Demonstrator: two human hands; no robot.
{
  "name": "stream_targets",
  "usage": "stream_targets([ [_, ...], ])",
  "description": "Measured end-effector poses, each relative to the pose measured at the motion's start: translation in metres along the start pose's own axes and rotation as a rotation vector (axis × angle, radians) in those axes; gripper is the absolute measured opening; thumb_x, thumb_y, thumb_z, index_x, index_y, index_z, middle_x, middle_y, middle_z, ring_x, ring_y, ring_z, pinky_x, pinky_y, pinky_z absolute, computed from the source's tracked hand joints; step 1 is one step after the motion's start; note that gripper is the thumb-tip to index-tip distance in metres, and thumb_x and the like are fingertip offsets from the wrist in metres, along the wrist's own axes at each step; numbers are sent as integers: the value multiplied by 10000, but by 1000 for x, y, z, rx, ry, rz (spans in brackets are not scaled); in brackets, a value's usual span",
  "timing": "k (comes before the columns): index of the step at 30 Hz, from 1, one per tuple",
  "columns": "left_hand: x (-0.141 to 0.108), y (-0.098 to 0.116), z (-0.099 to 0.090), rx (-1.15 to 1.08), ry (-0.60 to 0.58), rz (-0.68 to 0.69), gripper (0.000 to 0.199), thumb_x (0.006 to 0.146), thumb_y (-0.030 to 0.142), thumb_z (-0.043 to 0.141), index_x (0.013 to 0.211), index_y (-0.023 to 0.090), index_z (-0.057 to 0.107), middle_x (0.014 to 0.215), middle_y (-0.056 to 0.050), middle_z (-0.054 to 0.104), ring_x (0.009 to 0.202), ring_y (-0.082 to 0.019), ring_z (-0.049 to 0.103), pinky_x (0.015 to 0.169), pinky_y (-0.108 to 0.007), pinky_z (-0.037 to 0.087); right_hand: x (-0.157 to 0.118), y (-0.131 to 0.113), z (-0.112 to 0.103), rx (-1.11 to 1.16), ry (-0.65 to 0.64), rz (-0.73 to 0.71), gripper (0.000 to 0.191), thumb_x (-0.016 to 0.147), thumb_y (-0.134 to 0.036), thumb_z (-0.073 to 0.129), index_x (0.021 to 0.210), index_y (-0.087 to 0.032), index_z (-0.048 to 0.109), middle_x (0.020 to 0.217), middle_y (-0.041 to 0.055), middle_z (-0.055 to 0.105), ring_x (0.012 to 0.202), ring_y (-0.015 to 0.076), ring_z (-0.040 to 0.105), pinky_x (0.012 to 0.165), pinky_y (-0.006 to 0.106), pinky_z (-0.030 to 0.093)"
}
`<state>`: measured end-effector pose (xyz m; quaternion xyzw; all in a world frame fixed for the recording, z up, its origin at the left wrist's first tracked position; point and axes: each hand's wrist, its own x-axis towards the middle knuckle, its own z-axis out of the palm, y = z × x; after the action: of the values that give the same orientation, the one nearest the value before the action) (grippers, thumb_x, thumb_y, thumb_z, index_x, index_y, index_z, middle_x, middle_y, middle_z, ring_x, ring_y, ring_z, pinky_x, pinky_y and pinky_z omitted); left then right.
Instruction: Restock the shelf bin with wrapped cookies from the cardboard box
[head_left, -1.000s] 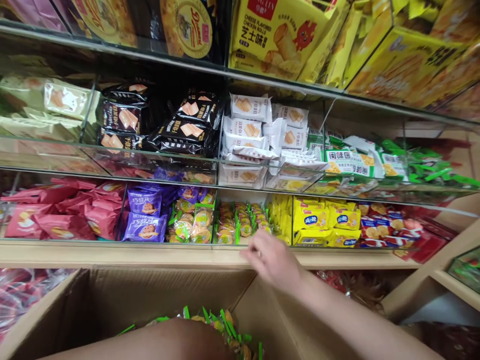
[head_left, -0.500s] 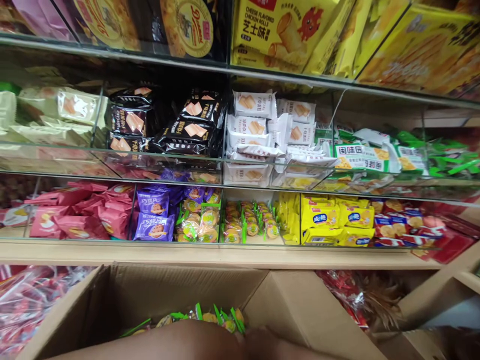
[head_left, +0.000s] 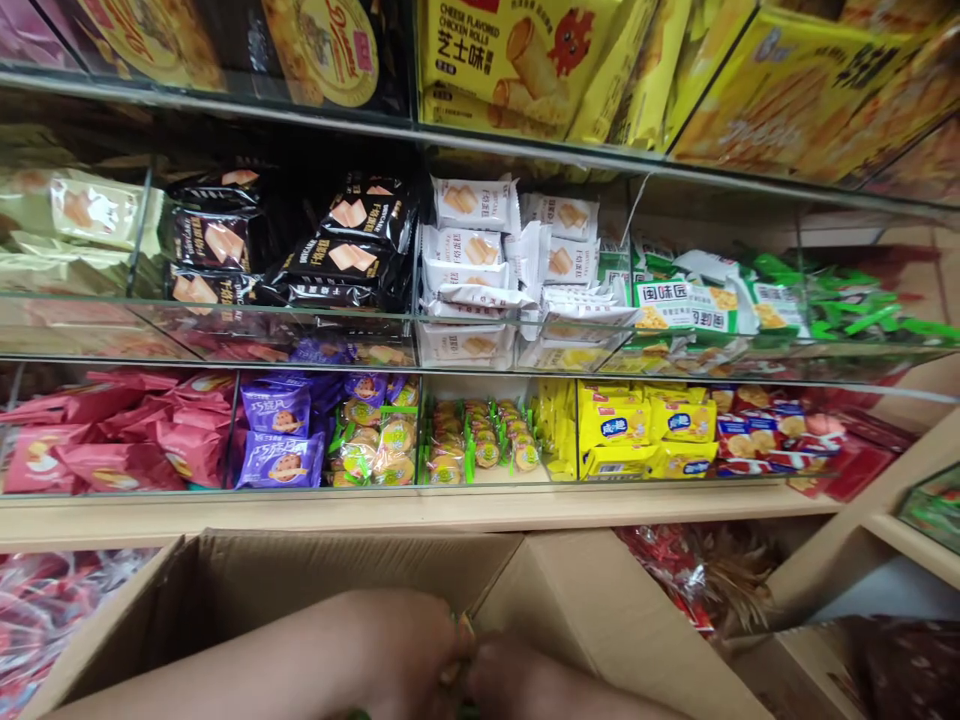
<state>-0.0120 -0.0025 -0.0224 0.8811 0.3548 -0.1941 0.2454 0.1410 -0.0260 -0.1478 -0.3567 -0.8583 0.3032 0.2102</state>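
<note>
My left hand and my right hand meet over an open cardboard box at the bottom of the view. Both are blurred, with fingers curled inward and close together. A small bit of wrapper shows between them, too hidden to name. Only a trace of green shows beneath my hands inside the box. On the lowest shelf, green-edged packs of round cookies stand beside purple packs, and more of these cookie packs lie in the neighbouring compartment.
Glass-fronted shelves carry yellow packs, red packs, black packs, white packs and green-white packs. The wooden shelf edge runs just behind the box. Red bagged goods sit at left.
The view has shifted right, so the shelves appear further left. My hands have risen into view and come together, and my forearms now cover the green-edged packs in the box.
</note>
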Motion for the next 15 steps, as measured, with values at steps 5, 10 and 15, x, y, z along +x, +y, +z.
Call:
stream_targets([
  [5,-10,-12,-28,-173,72,-51,538,645,351,610,1153,190,538,1130,-129,596,989,-304,559,799,-382,426,10,17,-23,-174,-117,289,234,417,-144,694,634,-193,622,543,-31,537,483,119,479,418,198,322],
  [10,-10,-28,-28,-566,-6,-154,868,555,368,712,1309,203,316,1335,-146,391,1153,-316,415,881,-400,372,5,9,-55,615,4,254,336,549,-192,655,875,-167,577,789,10,598,698,120,542,625,224,420],
  [15,-2,-20,-18,-1308,-104,25,656,616,286,699,1203,254,406,1198,-92,501,971,-221,560,775,-345,441,5,-11,-62,964,148,10,358,614,-197,675,942,-179,533,1053,68,565,903,153,555,799,298,418],
])
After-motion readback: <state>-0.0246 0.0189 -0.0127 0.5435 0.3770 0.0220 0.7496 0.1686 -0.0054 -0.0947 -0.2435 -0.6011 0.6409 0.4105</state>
